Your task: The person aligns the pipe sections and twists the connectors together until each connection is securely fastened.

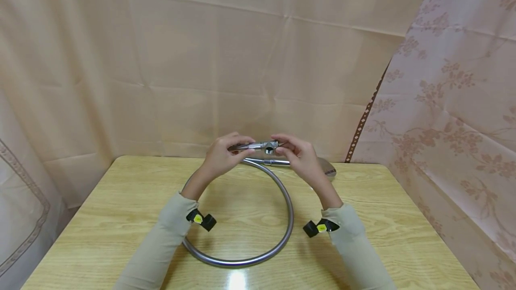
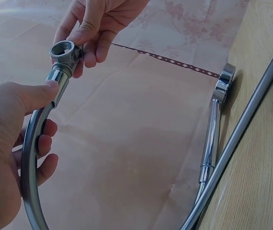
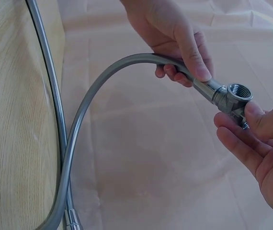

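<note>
My left hand [image 1: 226, 153] grips the end of a grey metal shower hose [image 2: 29, 163] just below its chrome end nut [image 3: 206, 90]. Joined to that nut is a chrome threaded tee fitting [image 3: 234, 100], its round threaded opening facing up in both wrist views. My right hand [image 1: 297, 153] pinches the far side of the tee fitting between thumb and fingers. Both hands are raised above the table's back edge. Behind them lies a chrome hand shower [image 2: 210, 139], joined to the hose's other end; its round head [image 1: 327, 169] shows past my right wrist.
The hose [image 1: 291, 218] makes a wide loop on the wooden table [image 1: 133, 218]. A beige cloth [image 1: 201, 57] hangs behind the table's back edge, and a floral cloth [image 1: 463, 102] hangs at the right.
</note>
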### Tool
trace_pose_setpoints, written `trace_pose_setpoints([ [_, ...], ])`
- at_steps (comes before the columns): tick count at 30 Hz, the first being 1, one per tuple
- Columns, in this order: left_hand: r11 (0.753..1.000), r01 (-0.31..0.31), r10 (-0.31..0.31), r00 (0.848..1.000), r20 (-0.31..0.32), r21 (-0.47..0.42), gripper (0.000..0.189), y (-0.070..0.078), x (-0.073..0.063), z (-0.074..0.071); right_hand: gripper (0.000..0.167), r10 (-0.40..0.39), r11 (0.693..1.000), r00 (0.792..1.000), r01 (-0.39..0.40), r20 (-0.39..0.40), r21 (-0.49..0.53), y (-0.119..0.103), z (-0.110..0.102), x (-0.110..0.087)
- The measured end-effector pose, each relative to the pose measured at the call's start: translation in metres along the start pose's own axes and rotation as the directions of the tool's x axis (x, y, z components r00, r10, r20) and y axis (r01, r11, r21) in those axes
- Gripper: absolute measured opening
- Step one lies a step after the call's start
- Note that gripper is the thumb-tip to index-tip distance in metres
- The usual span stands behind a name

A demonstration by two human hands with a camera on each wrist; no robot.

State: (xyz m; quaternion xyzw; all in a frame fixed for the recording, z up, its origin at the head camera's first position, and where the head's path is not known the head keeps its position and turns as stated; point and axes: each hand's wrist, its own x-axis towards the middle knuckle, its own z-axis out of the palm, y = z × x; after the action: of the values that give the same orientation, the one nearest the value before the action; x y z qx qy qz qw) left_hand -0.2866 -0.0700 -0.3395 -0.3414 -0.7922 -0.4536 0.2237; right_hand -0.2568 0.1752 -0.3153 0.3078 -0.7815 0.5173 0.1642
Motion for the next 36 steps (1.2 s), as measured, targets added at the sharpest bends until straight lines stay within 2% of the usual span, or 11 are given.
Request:
trace_pose_setpoints([
  [7, 1.0, 0.009, -0.009, 1.0, 0.006, 0.004, 0.024, 0.0019, -0.0013, -0.0008, 0.038, -0.042, 0.997, 0.998, 0.04, 0.036, 0.066, 0.004, 0.0002, -0.0014],
  [11, 1.0, 0.01, -0.01, 1.0, 0.001, -0.003, 0.023, 0.0026, -0.0019, -0.0011, 0.038, -0.06, 0.997, 0.997, 0.057, 0.048, 0.049, 0.0045, -0.0001, -0.002],
  [21, 1.0, 0.016, -0.016, 1.0, 0.0, -0.001, 0.023, 0.0021, -0.0029, -0.0011, 0.033, -0.035, 0.999, 0.999, 0.035, 0.019, -0.025, 0.0023, 0.0016, -0.0025],
  [31, 1.0, 0.004, -0.003, 1.0, -0.008, 0.021, 0.023, 0.0004, -0.0032, -0.0018, 0.033, -0.014, 1.0, 0.999, 0.014, 0.03, 0.01, -0.0005, 0.0023, -0.0022],
  [36, 1.0, 0.0, 0.0, 1.0, -0.004, 0.025, 0.023, 0.0, -0.0034, -0.001, 0.037, -0.033, 0.999, 0.998, 0.031, 0.047, 0.041, -0.0004, 0.0014, -0.0029],
])
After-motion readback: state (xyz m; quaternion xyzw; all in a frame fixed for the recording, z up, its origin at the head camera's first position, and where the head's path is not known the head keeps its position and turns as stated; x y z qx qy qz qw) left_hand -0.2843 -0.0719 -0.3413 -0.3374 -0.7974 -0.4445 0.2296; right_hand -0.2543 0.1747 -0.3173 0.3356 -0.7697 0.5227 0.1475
